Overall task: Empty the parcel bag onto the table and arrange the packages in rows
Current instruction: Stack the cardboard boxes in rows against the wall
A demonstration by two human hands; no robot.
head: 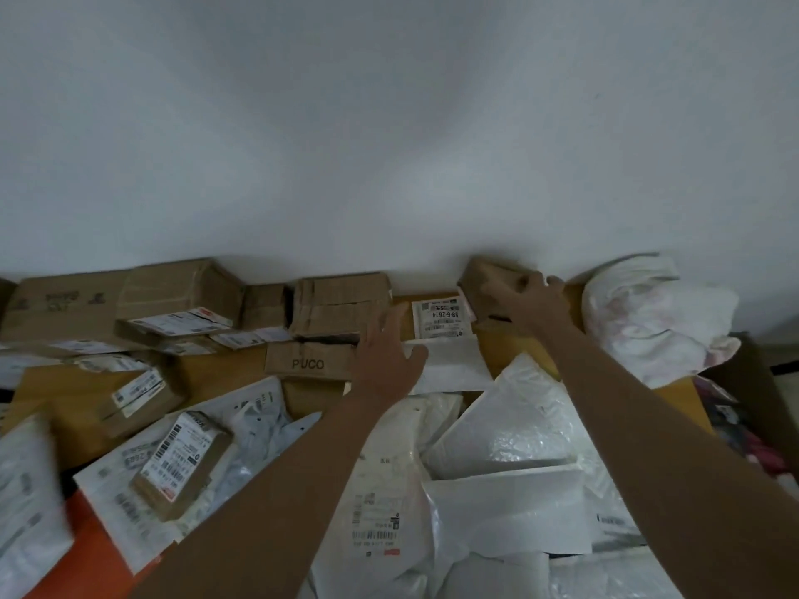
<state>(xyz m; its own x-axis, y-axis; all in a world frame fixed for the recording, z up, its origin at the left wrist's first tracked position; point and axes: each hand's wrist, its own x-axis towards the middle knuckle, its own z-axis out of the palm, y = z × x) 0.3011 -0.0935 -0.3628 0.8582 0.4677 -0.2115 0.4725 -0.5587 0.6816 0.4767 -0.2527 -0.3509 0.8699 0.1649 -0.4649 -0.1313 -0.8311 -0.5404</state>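
Note:
Brown cardboard boxes stand in a row along the white wall on the wooden table (207, 373). My right hand (529, 306) grips a small brown box (477, 281) at the far right of that row, against the wall. My left hand (389, 358) hovers with fingers spread beside a taped brown box (341, 309) and above a box marked PUCO (309, 361). A flat box with a white label (436, 317) lies between my hands. White plastic mailers (510, 430) are heaped in front of me.
A bulging white bag (653, 317) sits at the table's far right corner. Small labelled boxes (181, 464) and more mailers lie scattered at left. An orange surface (99, 551) shows at the lower left. A dark box with mixed items (752, 417) stands off the right edge.

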